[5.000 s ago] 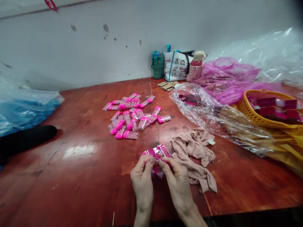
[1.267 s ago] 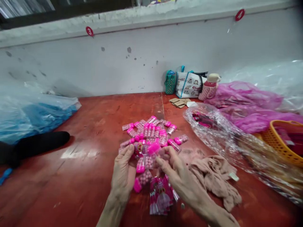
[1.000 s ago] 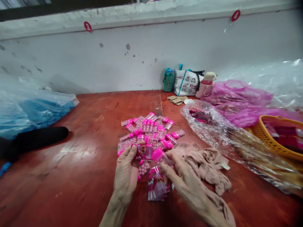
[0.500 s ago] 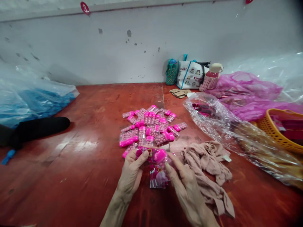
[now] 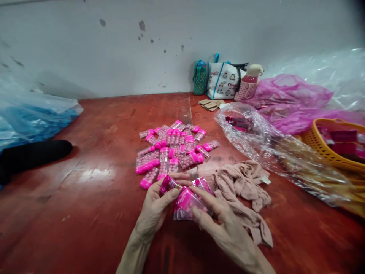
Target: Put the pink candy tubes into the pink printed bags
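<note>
Head view: the left hand grips a pink-capped tube between thumb and fingers, while the right hand closes its fingers on a clear packet holding another tube, low over the red table. A pile of tubes lies just beyond; a beige cloth lies beside the right hand.

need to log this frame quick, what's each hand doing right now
Left hand: closed on a small pink-capped clear plastic container.
Right hand: closed on a clear container of pink beads.
</note>
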Action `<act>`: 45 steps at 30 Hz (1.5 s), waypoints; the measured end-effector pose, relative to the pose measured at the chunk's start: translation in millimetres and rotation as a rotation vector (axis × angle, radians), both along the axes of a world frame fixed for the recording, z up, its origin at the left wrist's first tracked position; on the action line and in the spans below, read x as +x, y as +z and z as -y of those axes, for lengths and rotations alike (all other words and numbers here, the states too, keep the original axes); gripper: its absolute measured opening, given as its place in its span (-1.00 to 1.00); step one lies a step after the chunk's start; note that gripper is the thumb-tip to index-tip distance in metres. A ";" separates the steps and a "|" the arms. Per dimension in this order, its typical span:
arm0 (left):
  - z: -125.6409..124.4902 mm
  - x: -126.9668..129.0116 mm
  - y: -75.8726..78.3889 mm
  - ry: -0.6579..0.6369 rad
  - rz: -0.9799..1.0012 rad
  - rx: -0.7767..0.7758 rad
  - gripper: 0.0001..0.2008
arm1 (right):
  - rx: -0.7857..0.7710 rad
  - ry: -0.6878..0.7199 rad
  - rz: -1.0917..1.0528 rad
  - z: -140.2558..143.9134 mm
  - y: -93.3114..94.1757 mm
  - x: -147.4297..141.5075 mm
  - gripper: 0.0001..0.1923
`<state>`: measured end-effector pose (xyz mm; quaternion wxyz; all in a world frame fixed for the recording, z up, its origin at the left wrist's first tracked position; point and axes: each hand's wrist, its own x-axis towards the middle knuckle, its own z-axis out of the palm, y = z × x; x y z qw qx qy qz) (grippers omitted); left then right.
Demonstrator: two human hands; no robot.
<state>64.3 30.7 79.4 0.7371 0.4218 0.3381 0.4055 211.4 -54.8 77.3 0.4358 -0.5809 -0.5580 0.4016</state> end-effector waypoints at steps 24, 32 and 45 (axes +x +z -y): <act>39.5 20.7 -20.3 0.084 0.241 -0.359 -0.75 | 0.318 -0.113 0.197 14.7 -20.0 -31.8 -0.72; 46.9 24.1 -23.6 0.162 0.234 -0.225 -0.73 | 0.447 -0.228 0.353 13.0 -33.5 -37.6 -0.77; 57.1 19.9 -19.5 0.125 0.241 -0.250 -0.71 | -0.075 0.006 -0.064 19.8 -9.5 -21.5 -0.70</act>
